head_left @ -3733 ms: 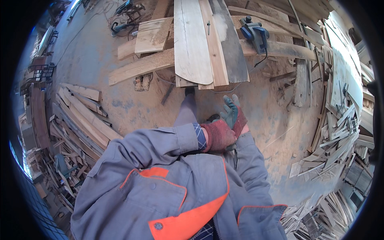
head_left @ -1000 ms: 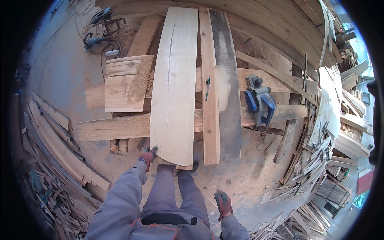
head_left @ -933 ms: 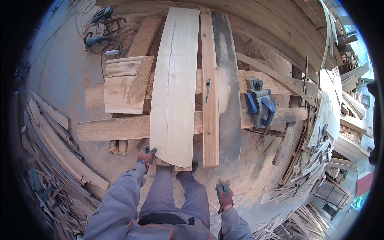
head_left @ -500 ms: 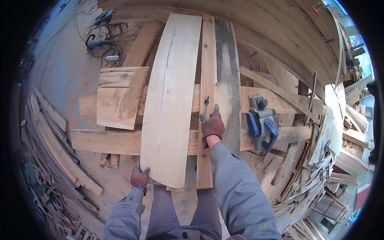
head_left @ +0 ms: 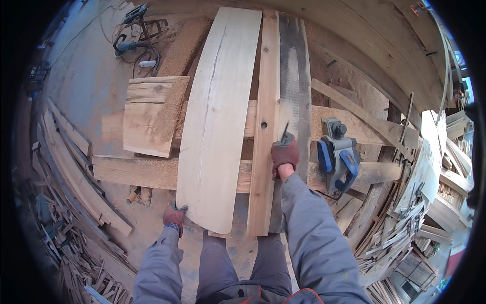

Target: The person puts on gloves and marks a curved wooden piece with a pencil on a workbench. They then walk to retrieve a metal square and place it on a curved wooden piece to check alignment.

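Observation:
A wide pale board [head_left: 215, 116] with a long crack and a rounded near end lies lengthwise in front of me. My left hand [head_left: 174, 215], in a dark red glove, grips its near left corner, the fingers partly hidden. To its right runs a narrow wooden plank [head_left: 264, 152] with a dark knot. Beside that is a dark-stained board [head_left: 293, 66]. Over the stained board my gloved right hand [head_left: 285, 153] is closed on a slim dark pencil-like tool [head_left: 285, 126], its tip pointing away from me. The tool's exact kind is unclear.
A blue and grey electric hand planer [head_left: 338, 154] rests on a crossbeam [head_left: 131, 171] to the right. On the left lies a short sawdust-covered board [head_left: 147, 119]; beyond it, a corded power tool [head_left: 129, 45] is on the floor. Scrap wood [head_left: 83, 175] piles up on both sides.
My right hand has moved right with the slim tool, from the narrow plank to the stained board. The left hand stays at the pale board's corner. The view has shifted slightly.

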Motion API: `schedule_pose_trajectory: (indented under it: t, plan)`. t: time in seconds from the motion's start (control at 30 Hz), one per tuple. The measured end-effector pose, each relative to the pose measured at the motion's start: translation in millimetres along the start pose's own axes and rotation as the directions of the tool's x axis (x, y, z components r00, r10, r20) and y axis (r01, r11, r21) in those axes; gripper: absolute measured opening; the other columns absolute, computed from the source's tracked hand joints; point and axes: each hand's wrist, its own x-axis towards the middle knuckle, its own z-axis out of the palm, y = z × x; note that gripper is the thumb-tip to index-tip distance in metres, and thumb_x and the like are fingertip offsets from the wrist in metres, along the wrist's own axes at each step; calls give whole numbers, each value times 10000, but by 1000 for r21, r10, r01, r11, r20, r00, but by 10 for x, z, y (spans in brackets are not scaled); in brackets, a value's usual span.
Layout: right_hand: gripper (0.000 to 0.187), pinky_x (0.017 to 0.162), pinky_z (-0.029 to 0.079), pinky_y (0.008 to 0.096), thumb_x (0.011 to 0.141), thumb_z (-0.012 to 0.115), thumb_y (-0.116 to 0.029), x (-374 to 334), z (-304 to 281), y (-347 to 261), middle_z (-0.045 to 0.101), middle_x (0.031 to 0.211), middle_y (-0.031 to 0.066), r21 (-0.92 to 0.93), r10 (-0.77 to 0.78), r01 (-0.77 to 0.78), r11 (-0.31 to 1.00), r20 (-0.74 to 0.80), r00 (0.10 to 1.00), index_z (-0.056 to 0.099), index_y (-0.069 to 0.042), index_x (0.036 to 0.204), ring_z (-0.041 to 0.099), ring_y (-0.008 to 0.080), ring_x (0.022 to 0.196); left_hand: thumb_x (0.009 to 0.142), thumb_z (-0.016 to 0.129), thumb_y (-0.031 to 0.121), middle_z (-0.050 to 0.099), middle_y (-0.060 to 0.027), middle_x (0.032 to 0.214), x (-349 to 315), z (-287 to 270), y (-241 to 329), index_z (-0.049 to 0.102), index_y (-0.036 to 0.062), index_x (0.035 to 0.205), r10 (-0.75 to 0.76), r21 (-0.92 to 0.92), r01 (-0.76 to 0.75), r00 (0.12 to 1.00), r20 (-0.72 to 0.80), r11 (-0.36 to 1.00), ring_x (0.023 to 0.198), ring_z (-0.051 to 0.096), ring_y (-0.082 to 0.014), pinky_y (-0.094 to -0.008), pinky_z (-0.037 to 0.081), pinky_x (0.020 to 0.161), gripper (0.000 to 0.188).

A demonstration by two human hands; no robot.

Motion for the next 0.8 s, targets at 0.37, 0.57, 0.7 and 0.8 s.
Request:
schedule_pose_trajectory:
  t: [0.37,0.57,0.7,0.8]
  plan:
    - [196,729,566,385,984,536,-73,-2382,530,1152,731,966,136,335,-30,-71,940,287,957,645,-35,1143,704,251,791,800,878,375,716,-219,1254,18,-165,287,626,15,1347,-37,324,25,999,31,946,1177,685,-380,-435,541,1007,701]
    - [214,822,546,529,948,613,-207,-2898,810,836,716,989,193,114,33,-69,991,290,956,636,-78,1118,691,442,962,825,871,271,711,-222,1250,-233,-96,470,597,9,1350,-17,4,17,999,29,1000,1156,699,-358,-423,541,1013,648]
    - [233,817,549,524,960,606,-232,-2854,729,750,729,995,191,55,59,-82,995,341,938,641,-88,1141,695,445,959,832,853,181,718,-204,1242,-244,-49,407,599,0,1336,-34,-165,36,999,11,986,1116,715,-324,-406,548,994,593]
    - [242,807,552,517,964,599,-233,-2856,673,860,728,987,193,96,16,-53,994,354,935,642,-83,1150,694,444,951,846,846,152,729,-184,1218,-316,-74,383,605,-10,1321,44,-350,-29,999,33,936,1083,721,-285,-391,560,967,557]
